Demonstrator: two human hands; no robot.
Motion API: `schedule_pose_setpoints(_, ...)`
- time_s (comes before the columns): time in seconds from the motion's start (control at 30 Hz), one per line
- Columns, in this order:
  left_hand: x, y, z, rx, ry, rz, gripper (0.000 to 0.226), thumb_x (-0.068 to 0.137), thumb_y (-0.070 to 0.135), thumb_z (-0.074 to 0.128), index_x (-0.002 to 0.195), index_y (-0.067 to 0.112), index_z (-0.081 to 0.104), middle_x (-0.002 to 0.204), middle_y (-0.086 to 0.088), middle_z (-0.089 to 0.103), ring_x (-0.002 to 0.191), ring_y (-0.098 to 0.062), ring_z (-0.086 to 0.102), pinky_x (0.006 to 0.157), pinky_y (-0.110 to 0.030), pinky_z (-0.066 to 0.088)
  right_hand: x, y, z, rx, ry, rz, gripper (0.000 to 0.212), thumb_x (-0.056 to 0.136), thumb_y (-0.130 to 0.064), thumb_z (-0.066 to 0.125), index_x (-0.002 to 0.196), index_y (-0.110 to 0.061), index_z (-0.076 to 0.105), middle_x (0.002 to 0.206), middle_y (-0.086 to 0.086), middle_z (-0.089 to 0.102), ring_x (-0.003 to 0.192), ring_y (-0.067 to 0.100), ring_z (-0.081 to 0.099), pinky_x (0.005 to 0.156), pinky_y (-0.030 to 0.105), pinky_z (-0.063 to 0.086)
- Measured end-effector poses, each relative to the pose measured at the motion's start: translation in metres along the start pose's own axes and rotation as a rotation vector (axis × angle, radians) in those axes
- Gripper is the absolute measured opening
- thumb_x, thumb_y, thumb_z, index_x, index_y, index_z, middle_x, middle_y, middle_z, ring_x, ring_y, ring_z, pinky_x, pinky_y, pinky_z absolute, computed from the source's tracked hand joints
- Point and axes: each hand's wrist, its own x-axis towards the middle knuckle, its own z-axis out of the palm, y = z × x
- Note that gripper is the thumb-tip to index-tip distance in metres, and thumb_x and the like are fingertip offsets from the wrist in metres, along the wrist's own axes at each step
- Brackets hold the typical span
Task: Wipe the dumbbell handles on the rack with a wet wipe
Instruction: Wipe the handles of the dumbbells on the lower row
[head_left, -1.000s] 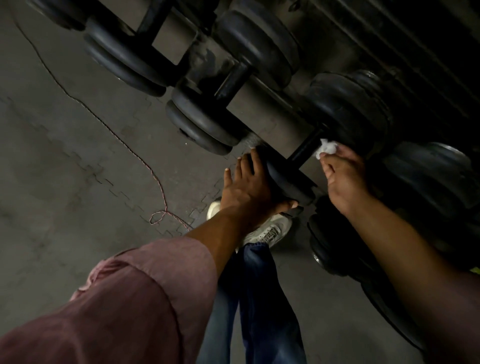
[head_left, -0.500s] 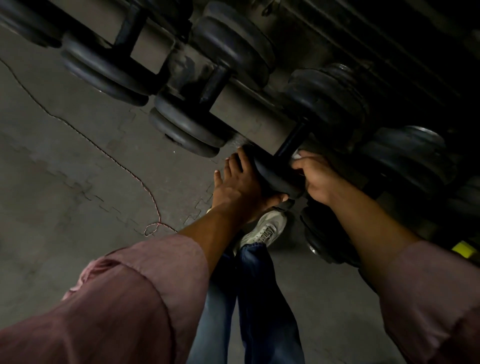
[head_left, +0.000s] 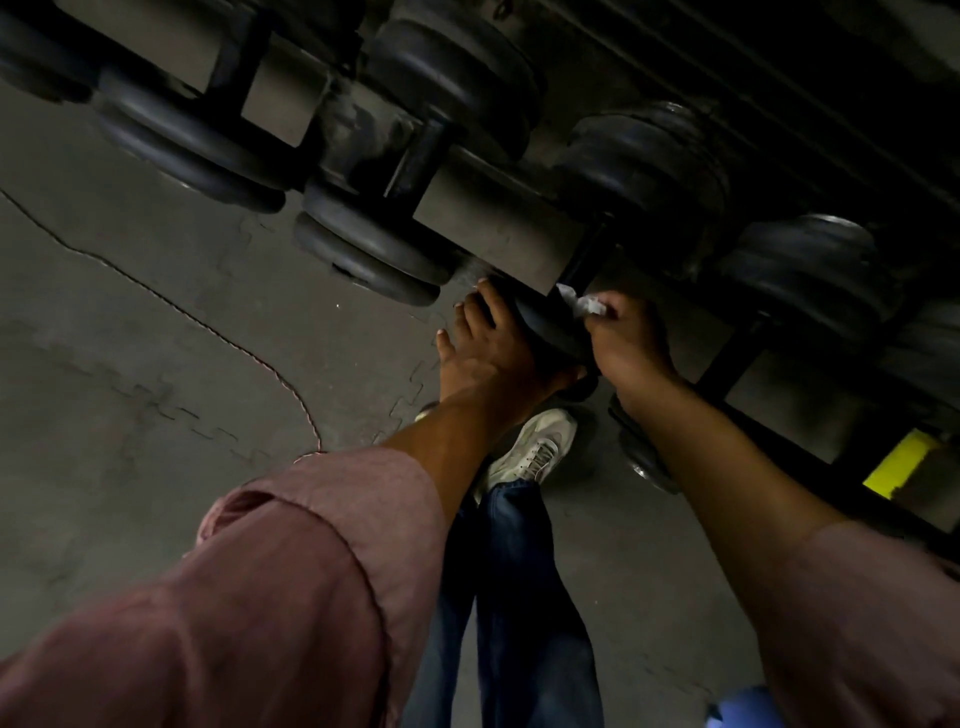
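- Since half a second ago, right hand (head_left: 626, 340) has slid up the handle (head_left: 589, 262), and the white wet wipe (head_left: 582, 304), then hidden, shows again.
- Right hand pinches the wipe against the handle's lower end.
- Left hand (head_left: 485, 348), at 9 o'clock of it, lies with straight fingers on the dumbbell's near head (head_left: 550, 327).
- Dumbbell rests on the rack (head_left: 498, 228), more dumbbells toward 10 o'clock.
- White shoe (head_left: 535, 449) stands on the floor (head_left: 156, 338) below.

Black dumbbells (head_left: 374, 254) on a grey rack (head_left: 498, 228), white wet wipe (head_left: 584, 304), dusty pink sleeves (head_left: 311, 561), blue jeans (head_left: 519, 597), white shoe (head_left: 535, 452), grey puzzle-edged floor (head_left: 130, 338), yellow patch (head_left: 896, 462)
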Motion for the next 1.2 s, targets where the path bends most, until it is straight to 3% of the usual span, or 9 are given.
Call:
schedule_pose_setpoints(0.07, 0.000, -0.001, 0.001, -0.005, 0.006, 0.001, 0.148, 0.058, 0.086, 0.073, 0.160, 0.012, -0.004, 0.166, -0.017, 0.014, 0.153, -0.036, 0.016, 0.121, -0.058, 0.024, -0.004, 0.003, 0.006, 0.083, 0.055, 0.002, 0.015, 0.097, -0.036, 0.059, 0.088, -0.027, 0.067, 0.090, -0.007, 0.067, 0.097, 0.021, 0.065, 0.079, 0.039, 0.056)
schedule_pose_setpoints(0.13, 0.000, -0.003, 0.002, -0.007, 0.004, 0.013, 0.146, 0.061, 0.085, 0.072, 0.160, 0.010, -0.005, 0.167, -0.018, 0.013, 0.154, -0.036, 0.014, 0.121, -0.058, 0.023, -0.002, 0.005, 0.012, 0.138, 0.093, 0.023, 0.010, 0.096, -0.039, 0.061, 0.090, -0.034, 0.067, 0.089, -0.015, 0.066, 0.095, 0.012, 0.065, 0.081, 0.035, 0.058)
schedule_pose_setpoints(0.4, 0.001, -0.005, 0.002, -0.018, -0.015, 0.008, 0.144, 0.063, 0.082, 0.073, 0.161, 0.012, -0.005, 0.167, -0.017, 0.011, 0.155, -0.036, 0.010, 0.123, -0.058, 0.018, 0.001, 0.017, 0.005, 0.536, -0.027, 0.051, 0.014, 0.086, -0.014, 0.071, 0.099, -0.017, 0.074, 0.100, 0.005, 0.076, 0.097, 0.022, 0.073, 0.087, 0.038, 0.059)
schedule_pose_setpoints(0.57, 0.003, -0.007, 0.004, 0.002, 0.011, 0.010, 0.144, 0.061, 0.087, 0.069, 0.161, 0.013, -0.004, 0.166, -0.017, 0.016, 0.153, -0.037, 0.017, 0.122, -0.060, 0.021, 0.002, 0.022, -0.007, 0.664, -0.057, 0.075, 0.022, 0.089, -0.008, 0.065, 0.109, -0.015, 0.073, 0.103, 0.006, 0.076, 0.094, 0.020, 0.074, 0.076, 0.031, 0.059)
schedule_pose_setpoints(0.73, 0.000, -0.005, 0.002, 0.025, 0.033, 0.005, 0.141, 0.062, 0.088, 0.067, 0.160, 0.012, 0.000, 0.165, -0.016, 0.021, 0.150, -0.036, 0.024, 0.120, -0.060, 0.024, -0.002, 0.028, -0.030, 0.814, -0.130, 0.108, 0.020, 0.094, -0.003, 0.061, 0.093, -0.021, 0.069, 0.091, -0.004, 0.075, 0.094, 0.014, 0.070, 0.079, 0.023, 0.054)
schedule_pose_setpoints(0.8, -0.003, -0.004, 0.004, 0.024, 0.066, -0.009, 0.139, 0.064, 0.088, 0.066, 0.161, 0.014, 0.000, 0.165, -0.016, 0.020, 0.151, -0.036, 0.023, 0.121, -0.059, 0.022, -0.002, 0.036, -0.045, 0.777, -0.180, 0.087, 0.019, 0.095, -0.005, 0.060, 0.100, -0.022, 0.066, 0.102, -0.004, 0.073, 0.099, 0.014, 0.068, 0.085, 0.028, 0.054)
schedule_pose_setpoints(0.97, -0.033, 0.015, 0.026, 0.015, 0.155, -0.073, 0.118, 0.085, 0.074, 0.058, 0.162, 0.010, -0.006, 0.170, -0.014, 0.002, 0.156, -0.033, 0.002, 0.126, -0.055, 0.007, -0.008, 0.074, -0.089, 0.592, -0.197, 0.026, 0.032, 0.096, -0.006, 0.057, 0.126, -0.018, 0.057, 0.124, 0.002, 0.064, 0.103, 0.014, 0.065, 0.072, 0.024, 0.053)
schedule_pose_setpoints(1.07, -0.063, 0.042, 0.044, 0.011, 0.242, -0.075, 0.107, 0.093, 0.068, 0.050, 0.161, 0.007, -0.006, 0.170, -0.016, -0.007, 0.157, -0.031, -0.007, 0.127, -0.052, -0.002, -0.009, 0.090, -0.119, 0.466, -0.156, -0.033, 0.033, 0.093, -0.005, 0.062, 0.119, -0.025, 0.058, 0.122, 0.002, 0.065, 0.100, 0.015, 0.068, 0.065, 0.022, 0.053)
schedule_pose_setpoints(1.2, -0.092, 0.085, 0.072, 0.023, 0.263, 0.015, 0.101, 0.095, 0.071, 0.040, 0.162, 0.009, -0.004, 0.169, -0.012, -0.016, 0.156, -0.027, -0.015, 0.127, -0.049, -0.005, -0.006, 0.104, -0.152, 0.268, -0.114, -0.246, 0.034, 0.089, -0.001, 0.060, 0.099, -0.032, 0.053, 0.104, -0.001, 0.067, 0.075, 0.006, 0.070, 0.062, 0.026, 0.054)
